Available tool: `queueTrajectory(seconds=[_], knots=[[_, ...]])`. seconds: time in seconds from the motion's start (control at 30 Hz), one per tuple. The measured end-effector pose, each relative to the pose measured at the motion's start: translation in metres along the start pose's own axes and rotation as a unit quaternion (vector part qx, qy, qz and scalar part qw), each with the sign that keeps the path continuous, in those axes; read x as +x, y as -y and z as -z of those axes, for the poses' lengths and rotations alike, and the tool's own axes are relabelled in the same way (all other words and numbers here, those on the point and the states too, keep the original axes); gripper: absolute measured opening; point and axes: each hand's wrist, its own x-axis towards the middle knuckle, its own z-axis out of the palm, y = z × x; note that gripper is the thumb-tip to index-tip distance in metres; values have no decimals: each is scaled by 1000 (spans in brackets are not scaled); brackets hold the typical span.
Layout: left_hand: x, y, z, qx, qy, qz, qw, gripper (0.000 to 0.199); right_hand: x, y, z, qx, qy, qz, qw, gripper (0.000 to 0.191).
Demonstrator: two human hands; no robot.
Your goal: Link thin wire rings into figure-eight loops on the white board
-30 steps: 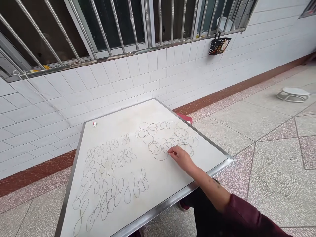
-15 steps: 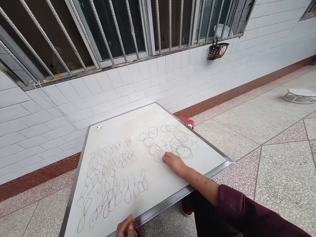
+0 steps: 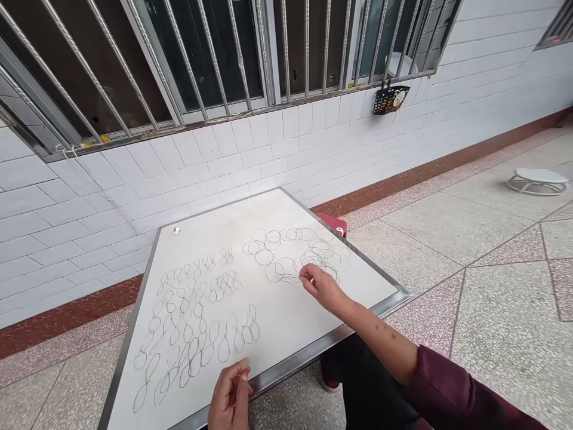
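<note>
My right hand (image 3: 323, 291) is over the right part of the white table (image 3: 286, 325), finger and thumb pinched together on what looks like one thin dark wire-like ring (image 3: 289, 279), seen nearly edge-on beside the fingertips. Several more thin round rings (image 3: 264, 257) lie overlapping around and behind that hand. My left hand (image 3: 230, 391) is at the table's front edge, thumb and forefinger brought together; whatever may be between them is too small to make out. Left of centre, several thin loops twisted into figure-eights (image 3: 224, 343) lie in rough rows.
A metal rim (image 3: 308, 358) borders the table. A small white-and-red object (image 3: 177, 231) sits near its back left corner. Behind stand a white tiled wall (image 3: 215, 155) and a barred window. A red stool (image 3: 333, 224) shows beyond the right edge; a low white stand (image 3: 537, 179) is on the floor.
My right hand has lifted slightly and shifted right, and a ring by its fingers now looks flattened. My left hand has risen further into view over the table's edge.
</note>
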Motion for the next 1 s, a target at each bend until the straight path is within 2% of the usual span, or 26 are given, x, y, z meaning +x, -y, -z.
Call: queueTrajectory(seconds=[0.17, 0.23, 0.33, 0.43, 0.57, 0.77, 1.0], knots=[[15, -16, -20, 10, 117, 0, 993, 42, -9, -6, -6, 60, 30, -68, 995, 6], [19, -23, -30, -17, 147, 20, 989, 40, -10, -9, -7, 114, 35, -106, 987, 8], [26, -33, -44, -51, 164, 45, 984, 37, -11, -13, -10, 158, 39, -142, 976, 9], [37, -39, -60, -70, 171, 59, 981, 35, -12, -18, -16, 176, 38, -170, 969, 11], [48, -41, -83, -106, 168, 82, 977, 42, -17, -24, -23, 200, 19, -193, 960, 14], [48, -41, -116, -156, 163, 131, 965, 48, -26, -22, -29, 247, 11, -196, 949, 21], [55, -35, -127, -196, 118, 164, 960, 43, -35, -18, -35, 290, 35, -163, 942, 25]])
